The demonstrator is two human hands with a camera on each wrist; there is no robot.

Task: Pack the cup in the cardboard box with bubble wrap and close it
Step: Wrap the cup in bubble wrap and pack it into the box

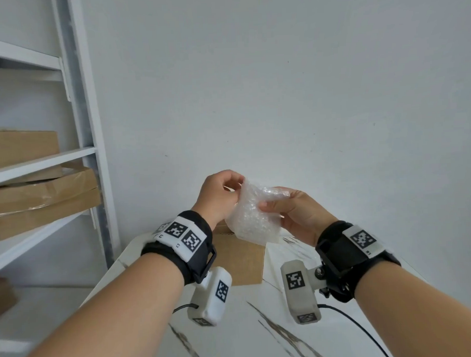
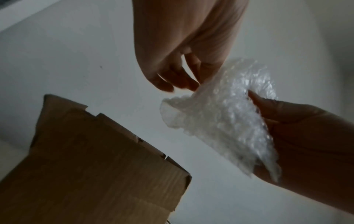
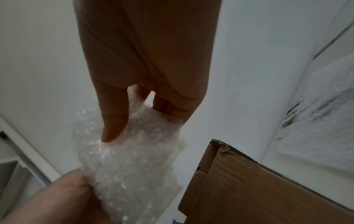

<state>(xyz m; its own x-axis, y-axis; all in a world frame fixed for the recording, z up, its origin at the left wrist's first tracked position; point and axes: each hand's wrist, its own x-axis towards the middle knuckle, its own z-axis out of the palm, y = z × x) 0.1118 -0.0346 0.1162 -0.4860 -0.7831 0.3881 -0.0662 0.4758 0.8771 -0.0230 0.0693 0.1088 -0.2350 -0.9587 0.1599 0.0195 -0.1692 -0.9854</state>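
Bubble wrap [image 1: 253, 216] held above cardboard box [image 1: 243, 259]
Right hand [image 1: 298, 213] fingers clamp it; left hand [image 1: 219, 195] fingers pinch its edge.

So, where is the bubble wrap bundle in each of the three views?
Head: the bubble wrap bundle is at centre, between both hands.
Left wrist: right of centre, in front of the pale wall.
Right wrist: lower centre-left, under the thumb.
Shared landmark: the cardboard box, just below the bundle.
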